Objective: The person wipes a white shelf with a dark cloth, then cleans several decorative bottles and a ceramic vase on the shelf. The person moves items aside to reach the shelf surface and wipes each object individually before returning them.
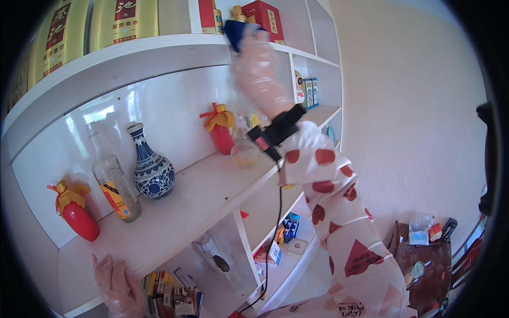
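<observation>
My right hand [258, 71], in a clear plastic glove, grips a dark blue cloth [235, 35] at the front edge of the upper shelf [175, 43]. The arm hides part of the shelves behind it. Low on the left, my left hand [118, 287] wears the same kind of glove and holds nothing; it is by the front edge of the middle shelf [199, 206]. On that shelf stand a red bottle with a gold cloth cap [81, 220], a clear glass bottle [115, 187], a blue-and-white porcelain vase [153, 171], another red bottle [222, 137] and a gourd-shaped glass bottle [243, 153].
Gold liquor boxes [123, 24] and a red box [264, 20] stand on the upper shelf. Small packs [175, 294] fill a lower compartment. A black cable [279, 214] hangs from my right wrist. A dark wooden table [427, 266] is at the lower right.
</observation>
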### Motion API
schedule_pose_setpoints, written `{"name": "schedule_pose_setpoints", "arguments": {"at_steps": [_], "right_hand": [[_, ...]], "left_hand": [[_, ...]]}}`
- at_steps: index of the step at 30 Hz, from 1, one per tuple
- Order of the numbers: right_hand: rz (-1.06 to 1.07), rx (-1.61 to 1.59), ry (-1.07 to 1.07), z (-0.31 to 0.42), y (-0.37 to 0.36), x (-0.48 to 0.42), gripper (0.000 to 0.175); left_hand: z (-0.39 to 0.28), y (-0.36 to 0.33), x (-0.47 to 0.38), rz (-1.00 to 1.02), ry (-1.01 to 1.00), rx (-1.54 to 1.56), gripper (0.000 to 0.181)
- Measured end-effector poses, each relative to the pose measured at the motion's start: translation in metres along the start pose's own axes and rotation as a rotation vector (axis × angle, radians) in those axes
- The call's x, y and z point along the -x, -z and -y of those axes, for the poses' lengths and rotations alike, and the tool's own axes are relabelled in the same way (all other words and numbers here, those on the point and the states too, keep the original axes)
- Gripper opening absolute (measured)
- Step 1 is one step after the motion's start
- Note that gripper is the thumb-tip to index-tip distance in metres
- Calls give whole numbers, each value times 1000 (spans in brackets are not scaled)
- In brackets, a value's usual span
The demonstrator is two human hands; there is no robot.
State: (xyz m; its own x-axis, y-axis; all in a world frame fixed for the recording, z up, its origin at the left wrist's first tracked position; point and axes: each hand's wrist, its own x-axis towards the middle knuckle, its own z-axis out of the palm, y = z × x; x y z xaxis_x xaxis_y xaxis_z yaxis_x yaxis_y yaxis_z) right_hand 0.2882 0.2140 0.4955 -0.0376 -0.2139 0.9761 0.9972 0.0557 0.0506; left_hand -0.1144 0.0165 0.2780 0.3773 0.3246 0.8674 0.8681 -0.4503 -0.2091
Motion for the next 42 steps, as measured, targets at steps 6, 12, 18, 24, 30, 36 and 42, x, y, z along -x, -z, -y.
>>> {"name": "schedule_pose_setpoints", "arguments": {"at_steps": [6,12,18,24,30,36,42], "right_hand": [[-108,-235,280,136,44,11,66],[-12,-206,416,147,47,1,68],[137,-67,242,47,24,4,68],[297,231,126,-82,-12,2,65],[401,205,-200,-157,-29,6,48],[568,208,-230,-163,-15,17,66],[613,155,-198,-157,22,106,78]], "left_hand": [[0,0,6,3,5,-10,18],[1,-2,14,66,155,-93,22],[6,0,12,18,33,0,19],[5,-3,12,32,64,-26,23],[4,-2,12,50,78,-23,28],[5,-3,13,38,60,-40,28],[7,-6,14,28,36,-121,27]]}}
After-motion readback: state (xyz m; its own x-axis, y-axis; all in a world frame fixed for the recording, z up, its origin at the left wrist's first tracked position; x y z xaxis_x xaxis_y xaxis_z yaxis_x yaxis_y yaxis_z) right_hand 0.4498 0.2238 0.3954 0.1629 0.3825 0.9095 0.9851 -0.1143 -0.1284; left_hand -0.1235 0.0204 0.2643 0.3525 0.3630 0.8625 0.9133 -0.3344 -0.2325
